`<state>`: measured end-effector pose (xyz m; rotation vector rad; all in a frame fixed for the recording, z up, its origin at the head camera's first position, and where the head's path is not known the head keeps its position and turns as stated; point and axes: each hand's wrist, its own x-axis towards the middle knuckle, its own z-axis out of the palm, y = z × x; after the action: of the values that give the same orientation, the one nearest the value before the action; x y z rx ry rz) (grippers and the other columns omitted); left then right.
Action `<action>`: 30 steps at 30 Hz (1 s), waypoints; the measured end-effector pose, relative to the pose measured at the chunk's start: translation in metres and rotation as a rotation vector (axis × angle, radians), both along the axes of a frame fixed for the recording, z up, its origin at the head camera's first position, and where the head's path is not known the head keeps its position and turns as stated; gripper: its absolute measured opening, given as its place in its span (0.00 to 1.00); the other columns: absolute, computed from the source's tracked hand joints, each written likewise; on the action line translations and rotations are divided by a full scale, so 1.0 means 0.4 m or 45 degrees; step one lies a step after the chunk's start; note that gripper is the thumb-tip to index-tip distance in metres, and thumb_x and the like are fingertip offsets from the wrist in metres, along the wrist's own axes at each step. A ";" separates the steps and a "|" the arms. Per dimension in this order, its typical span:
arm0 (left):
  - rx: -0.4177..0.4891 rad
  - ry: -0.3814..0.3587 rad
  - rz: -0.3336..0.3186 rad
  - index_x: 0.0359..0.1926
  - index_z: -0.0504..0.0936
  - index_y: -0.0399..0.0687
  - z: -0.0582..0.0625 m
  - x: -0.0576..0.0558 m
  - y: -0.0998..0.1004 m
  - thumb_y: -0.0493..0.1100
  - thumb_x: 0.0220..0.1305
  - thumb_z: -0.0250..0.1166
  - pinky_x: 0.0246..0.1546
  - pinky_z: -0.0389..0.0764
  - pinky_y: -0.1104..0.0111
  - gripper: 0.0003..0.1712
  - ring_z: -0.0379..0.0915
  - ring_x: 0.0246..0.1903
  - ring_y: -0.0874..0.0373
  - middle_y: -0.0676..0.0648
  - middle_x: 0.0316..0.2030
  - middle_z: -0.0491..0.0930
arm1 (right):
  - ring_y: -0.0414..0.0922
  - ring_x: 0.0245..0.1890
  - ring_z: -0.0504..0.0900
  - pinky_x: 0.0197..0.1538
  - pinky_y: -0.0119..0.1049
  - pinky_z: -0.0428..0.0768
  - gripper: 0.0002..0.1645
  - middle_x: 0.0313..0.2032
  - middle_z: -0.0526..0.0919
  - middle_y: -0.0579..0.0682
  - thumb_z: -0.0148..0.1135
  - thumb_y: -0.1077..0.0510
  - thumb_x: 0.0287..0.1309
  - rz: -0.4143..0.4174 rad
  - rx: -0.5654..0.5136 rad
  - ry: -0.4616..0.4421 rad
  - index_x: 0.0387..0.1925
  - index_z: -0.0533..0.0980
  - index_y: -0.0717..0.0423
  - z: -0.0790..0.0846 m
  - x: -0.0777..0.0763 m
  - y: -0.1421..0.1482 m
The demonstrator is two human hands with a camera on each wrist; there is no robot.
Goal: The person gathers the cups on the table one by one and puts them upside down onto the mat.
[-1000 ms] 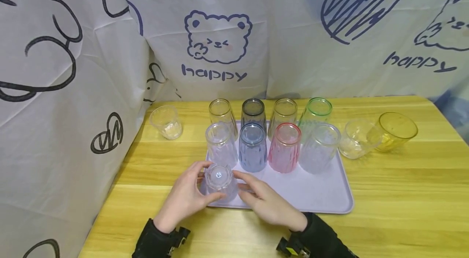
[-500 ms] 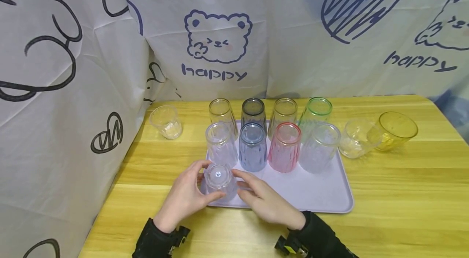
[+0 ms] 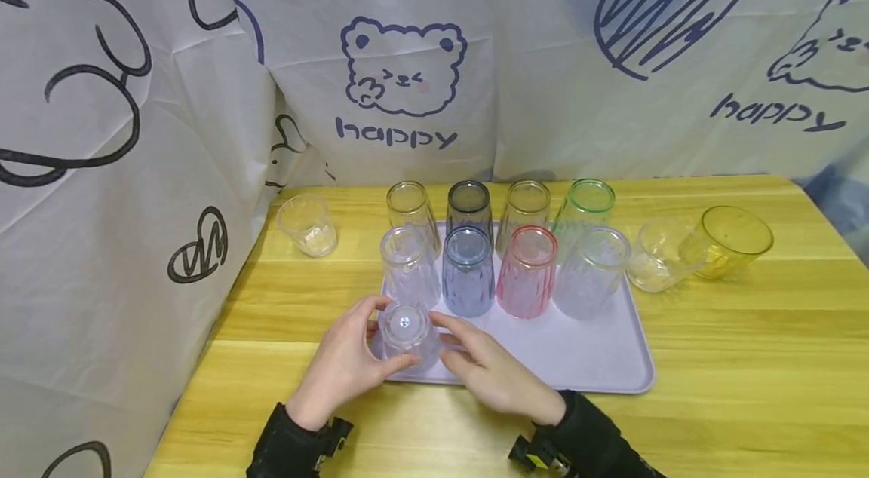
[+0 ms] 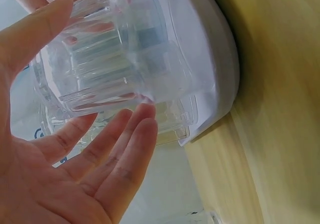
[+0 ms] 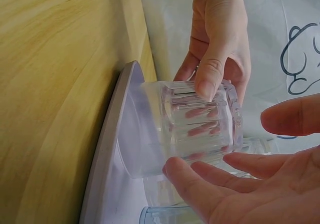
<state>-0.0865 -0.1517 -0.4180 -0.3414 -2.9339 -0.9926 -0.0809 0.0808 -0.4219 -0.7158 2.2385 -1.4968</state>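
Note:
An upside-down clear glass (image 3: 409, 335) with a fluted side stands at the front left corner of the pale lilac tray (image 3: 577, 365). My left hand (image 3: 345, 363) grips it from the left, thumb at the near side and fingers behind it. From the right, my right hand (image 3: 498, 376) has its fingertips at the glass's side; in the right wrist view its thumb (image 5: 292, 116) is held apart from the glass. Close behind stand an upturned clear glass (image 3: 409, 267), a blue one (image 3: 468, 274), a pink one (image 3: 527, 274) and a wider clear one (image 3: 592, 274).
Behind them is a second row of upturned glasses: amber-rimmed (image 3: 409, 208), dark grey (image 3: 469, 206), brownish (image 3: 528, 208) and green-rimmed (image 3: 589, 205). A clear tumbler (image 3: 308, 225) stands left on the wooden table (image 3: 747, 357); another (image 3: 661, 259) and a yellow glass bowl (image 3: 736, 240) stand right.
Almost nothing differs: both hands stay at the same clear glass, and the right hand has shifted very slightly to the left.

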 end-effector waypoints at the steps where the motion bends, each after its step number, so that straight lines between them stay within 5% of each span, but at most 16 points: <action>1: 0.003 -0.001 -0.003 0.56 0.77 0.45 0.000 0.000 0.000 0.53 0.38 0.86 0.41 0.86 0.62 0.44 0.82 0.39 0.56 0.48 0.48 0.83 | 0.66 0.68 0.71 0.69 0.62 0.71 0.32 0.73 0.65 0.66 0.46 0.58 0.74 0.001 0.000 -0.001 0.75 0.58 0.64 0.000 0.000 0.000; 10: 0.118 -0.019 -0.066 0.64 0.73 0.43 0.013 -0.001 -0.015 0.53 0.38 0.86 0.48 0.87 0.57 0.51 0.84 0.46 0.51 0.44 0.55 0.81 | 0.64 0.66 0.74 0.67 0.57 0.76 0.29 0.69 0.70 0.66 0.49 0.63 0.70 -0.106 -0.112 0.047 0.71 0.64 0.66 0.008 0.004 -0.001; 17: 0.314 0.175 -0.143 0.67 0.72 0.42 0.041 -0.012 -0.056 0.46 0.43 0.84 0.60 0.81 0.52 0.50 0.80 0.57 0.45 0.41 0.64 0.77 | 0.56 0.58 0.82 0.62 0.38 0.83 0.22 0.59 0.77 0.72 0.50 0.71 0.67 -0.246 -0.477 0.078 0.62 0.71 0.72 0.028 0.006 -0.009; 22: 0.442 0.368 0.007 0.65 0.73 0.40 0.044 -0.037 -0.093 0.35 0.47 0.80 0.63 0.78 0.71 0.43 0.78 0.57 0.56 0.43 0.60 0.80 | 0.36 0.53 0.84 0.58 0.34 0.84 0.21 0.57 0.74 0.80 0.47 0.70 0.70 -0.211 -0.738 -0.091 0.59 0.69 0.79 0.047 0.008 -0.023; 26: 0.551 0.461 0.199 0.67 0.71 0.38 0.045 -0.070 -0.120 0.32 0.50 0.77 0.63 0.73 0.79 0.42 0.75 0.58 0.62 0.40 0.61 0.78 | 0.35 0.51 0.85 0.57 0.33 0.84 0.23 0.57 0.75 0.78 0.46 0.67 0.71 -0.174 -0.825 -0.235 0.61 0.67 0.80 0.064 0.010 -0.043; 30: 0.473 0.569 0.339 0.68 0.70 0.37 0.034 -0.116 -0.152 0.36 0.52 0.77 0.68 0.72 0.61 0.43 0.73 0.61 0.51 0.37 0.63 0.75 | 0.37 0.51 0.85 0.58 0.36 0.84 0.26 0.54 0.82 0.56 0.46 0.65 0.70 -0.133 -0.890 -0.413 0.64 0.65 0.79 0.080 0.011 -0.068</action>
<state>-0.1328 -0.2127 -0.4042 -0.1297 -2.2709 -1.2024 -0.0764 0.0538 -0.3900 -0.4823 1.5201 -2.2878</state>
